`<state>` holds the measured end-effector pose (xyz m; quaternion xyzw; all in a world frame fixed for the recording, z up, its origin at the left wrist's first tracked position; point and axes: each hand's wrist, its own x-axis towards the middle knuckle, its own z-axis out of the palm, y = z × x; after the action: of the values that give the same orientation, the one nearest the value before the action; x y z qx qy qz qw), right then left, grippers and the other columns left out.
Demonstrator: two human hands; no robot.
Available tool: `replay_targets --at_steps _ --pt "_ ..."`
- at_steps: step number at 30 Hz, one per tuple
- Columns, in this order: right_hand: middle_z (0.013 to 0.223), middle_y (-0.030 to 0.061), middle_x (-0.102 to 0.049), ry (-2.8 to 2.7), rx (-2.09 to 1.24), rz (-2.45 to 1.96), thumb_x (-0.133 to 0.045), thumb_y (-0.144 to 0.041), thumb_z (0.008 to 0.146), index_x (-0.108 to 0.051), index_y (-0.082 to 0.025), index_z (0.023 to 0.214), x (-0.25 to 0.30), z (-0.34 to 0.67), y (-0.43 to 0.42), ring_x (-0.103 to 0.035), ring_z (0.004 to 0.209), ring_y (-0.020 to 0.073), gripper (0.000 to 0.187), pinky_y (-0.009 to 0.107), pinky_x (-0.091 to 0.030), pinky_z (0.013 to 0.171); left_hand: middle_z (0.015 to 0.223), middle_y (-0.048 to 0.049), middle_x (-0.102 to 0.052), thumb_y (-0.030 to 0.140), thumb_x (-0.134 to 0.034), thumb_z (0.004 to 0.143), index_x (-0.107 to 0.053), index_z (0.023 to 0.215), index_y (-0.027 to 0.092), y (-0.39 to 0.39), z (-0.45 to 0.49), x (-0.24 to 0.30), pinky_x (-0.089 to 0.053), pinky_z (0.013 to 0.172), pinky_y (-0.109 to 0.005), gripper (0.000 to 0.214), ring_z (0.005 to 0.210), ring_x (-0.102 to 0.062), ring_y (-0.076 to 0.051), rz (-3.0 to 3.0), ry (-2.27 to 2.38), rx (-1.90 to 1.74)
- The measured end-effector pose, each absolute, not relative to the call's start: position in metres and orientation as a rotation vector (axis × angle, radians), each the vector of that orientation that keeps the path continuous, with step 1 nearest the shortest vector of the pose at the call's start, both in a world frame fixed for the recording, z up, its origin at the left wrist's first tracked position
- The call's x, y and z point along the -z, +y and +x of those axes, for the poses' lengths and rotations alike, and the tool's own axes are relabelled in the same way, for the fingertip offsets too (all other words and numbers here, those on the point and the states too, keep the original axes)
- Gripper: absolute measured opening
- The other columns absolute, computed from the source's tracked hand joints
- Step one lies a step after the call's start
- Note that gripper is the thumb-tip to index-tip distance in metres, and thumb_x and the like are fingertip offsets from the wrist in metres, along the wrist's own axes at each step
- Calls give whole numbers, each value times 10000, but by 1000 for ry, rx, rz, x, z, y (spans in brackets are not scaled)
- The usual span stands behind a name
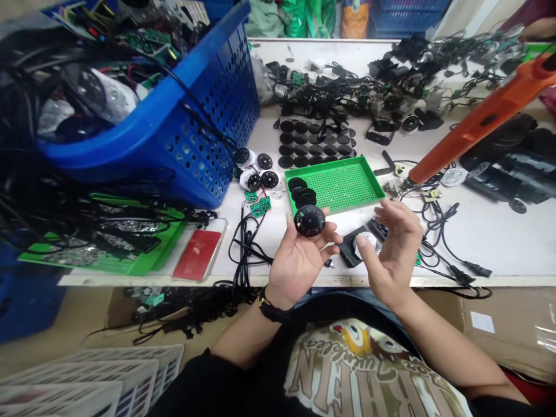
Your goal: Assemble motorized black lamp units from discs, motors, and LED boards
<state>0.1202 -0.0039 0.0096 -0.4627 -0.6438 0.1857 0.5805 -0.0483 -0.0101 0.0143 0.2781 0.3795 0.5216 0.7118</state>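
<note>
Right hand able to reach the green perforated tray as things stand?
Likely yes: the right hand sits just below the green perforated tray, nothing between; the black disc in the left hand is aside.

Upside-down lettering on a T-shirt, the only words that come close to legible

The T-shirt (360, 376) carries large brown block letters, upside down in the head view, with H and N the clearest; a looping script line above them is too warped and folded to read with confidence. The round black disc (310, 220) has fine pale markings around its face, too small to make out. The white label (482, 322) on the cardboard box (512, 330) shows nothing legible.
</note>
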Motion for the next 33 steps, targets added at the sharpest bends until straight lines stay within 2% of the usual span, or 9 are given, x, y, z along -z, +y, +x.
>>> replay_targets --at_steps 10,11,13,15,17,21,26,30,33 --pt "1388 113 -519 -1486 -490 -1080 -663 -311 926 -492 -334 1399 -8 126 -11 -544 1310 313 503 558 -509 1095 1296 -161 -714 836 -289 946 -606 1364 240 -16 -38 -15 -602 880 -459 794 1089 -711 -287 775 868 -1111" --pt "1397 113 -516 -1472 -510 -1077 -664 -321 930 -494 -332 1395 -8 127 -13 -549 1306 309 496 554 -508 1099 1290 -162 -716 833 -324 945 -613 1358 239 -18 -37 -14 -606 866 -453 779 1070 -717 -283 810 857 -1132" --pt "1423 111 -515 -1425 -624 -1062 -648 -346 953 -492 -330 1389 -10 129 -16 -569 1294 292 463 534 -506 1112 1245 -142 -729 770 -511 932 -634 1344 247 -22 -34 -13 -610 857 -431 678 1029 -727 -265 927 853 -1195" --pt "1386 101 -562 -1343 -825 -1018 -598 -382 997 -497 -328 1377 -13 132 -19 -621 1221 259 396 491 -530 1084 1196 -101 -737 608 -741 877 -665 1322 266 -26 -33 -15 -602 892 -407 566 1021 -721 -239 1138 932 -1264" --pt "1269 76 -637 -1250 -1044 -960 -558 -412 1029 -527 -325 1353 -15 137 -22 -668 1096 219 337 433 -565 1008 1174 -68 -733 429 -860 819 -694 1292 281 -29 -31 -20 -584 941 -392 523 1043 -701 -218 1420 1075 -1330" --pt "1062 31 -709 -1159 -1323 -954 -629 -453 1000 -600 -309 1261 -17 146 -23 -679 916 184 299 352 -580 846 1131 -52 -716 260 -826 845 -677 1288 265 -31 -25 -31 -574 954 -403 468 1050 -676 -212 1922 1267 -1382" --pt "832 -16 -698 -1105 -1482 -1022 -714 -482 934 -625 -304 1221 -17 152 -20 -675 780 186 349 346 -573 748 1062 -57 -670 229 -778 870 -648 1271 254 -29 -16 -35 -576 899 -402 422 1018 -651 -224 2148 1308 -1255" --pt "785 -41 -701 -1035 -1587 -1019 -804 -448 853 -607 -306 1179 -22 149 -18 -713 760 189 406 350 -599 735 1103 -78 -637 204 -761 849 -648 1259 230 -29 -13 -34 -569 924 -421 426 1058 -627 -244 2182 1328 -1162" --pt "819 -44 -742 -1014 -1602 -1026 -903 -370 747 -586 -304 1157 -26 146 -17 -721 736 172 522 320 -606 701 1113 -78 -630 130 -722 814 -651 1250 213 -29 -12 -33 -559 946 -422 450 1073 -621 -248 2190 1326 -1146"
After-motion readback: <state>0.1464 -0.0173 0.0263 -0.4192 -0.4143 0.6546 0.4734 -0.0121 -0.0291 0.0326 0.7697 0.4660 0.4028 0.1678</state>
